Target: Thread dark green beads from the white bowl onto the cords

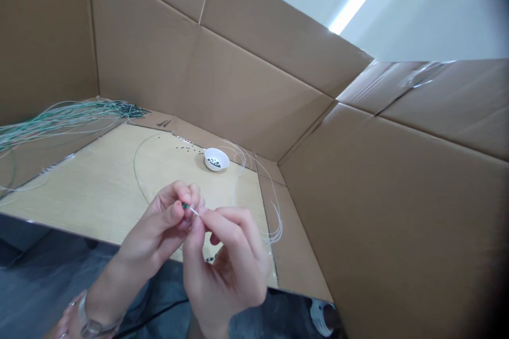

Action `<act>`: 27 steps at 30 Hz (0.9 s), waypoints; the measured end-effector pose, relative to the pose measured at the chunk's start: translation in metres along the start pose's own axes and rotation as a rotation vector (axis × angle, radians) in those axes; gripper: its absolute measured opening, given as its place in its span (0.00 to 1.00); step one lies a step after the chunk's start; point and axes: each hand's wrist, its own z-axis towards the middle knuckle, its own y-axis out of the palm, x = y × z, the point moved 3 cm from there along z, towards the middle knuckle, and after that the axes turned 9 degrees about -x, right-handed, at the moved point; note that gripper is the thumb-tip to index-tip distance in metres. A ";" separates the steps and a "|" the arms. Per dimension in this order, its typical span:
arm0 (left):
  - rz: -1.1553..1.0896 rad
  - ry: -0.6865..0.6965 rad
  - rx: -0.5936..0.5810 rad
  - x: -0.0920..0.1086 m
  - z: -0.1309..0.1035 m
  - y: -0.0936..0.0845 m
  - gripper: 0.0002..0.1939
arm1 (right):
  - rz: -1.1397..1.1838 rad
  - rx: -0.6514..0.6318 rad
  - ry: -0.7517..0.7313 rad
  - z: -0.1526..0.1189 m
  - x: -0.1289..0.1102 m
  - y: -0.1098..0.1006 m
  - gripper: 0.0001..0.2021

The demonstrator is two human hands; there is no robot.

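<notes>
Above the front of the pale board, my left hand (163,222) pinches a small dark green piece (185,205) between thumb and fingers. My right hand (228,259) is closed on a thin white strand (194,211) that meets the green piece. The fingertips of both hands are close together. Some small dark beads (210,259) show beside my right palm. A thin green strand (135,169) curves over the board to the left of my hands.
On the board (99,169) stands a white bowl (217,160) holding small dark pieces, with more scattered left of it. Clear strands (279,222) loop at the right. Green and white strands (71,116) lie bundled at far left. Cardboard walls (254,100) surround the board.
</notes>
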 end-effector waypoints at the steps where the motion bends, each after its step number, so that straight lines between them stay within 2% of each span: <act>1: -0.002 -0.001 -0.001 0.000 0.000 0.000 0.08 | 0.001 -0.004 0.002 0.000 0.000 0.000 0.09; 8: 0.077 0.021 -0.011 0.001 0.001 -0.002 0.09 | -0.008 -0.029 -0.003 -0.001 0.001 0.000 0.07; 15: 0.624 0.209 -0.009 0.021 -0.007 -0.019 0.05 | -0.065 -0.092 -0.028 -0.002 0.000 -0.005 0.09; 18: 0.761 0.240 -0.013 0.026 -0.010 -0.022 0.03 | -0.029 -0.110 -0.010 -0.004 0.000 -0.004 0.10; 27: 0.822 0.255 -0.033 0.020 -0.016 -0.014 0.03 | 0.099 -0.086 0.064 -0.011 0.005 -0.002 0.09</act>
